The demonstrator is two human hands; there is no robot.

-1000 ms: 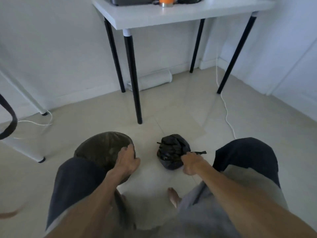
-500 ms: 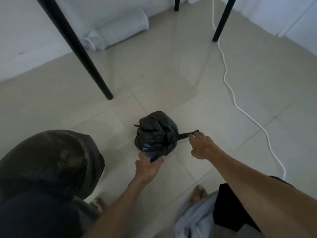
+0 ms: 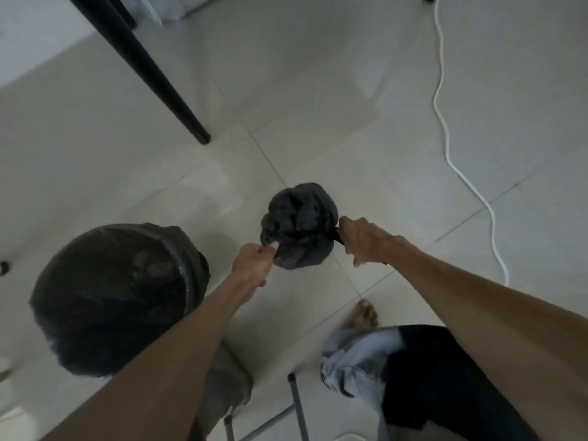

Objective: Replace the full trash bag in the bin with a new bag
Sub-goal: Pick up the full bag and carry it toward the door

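— Where's the full trash bag?
— Bunched up between both hands. The left hand pinches its near edge; the right hand is fisted round a twisted tail on its other side.
— And the bin?
— Left of the left hand, on the floor, lined in dark plastic.
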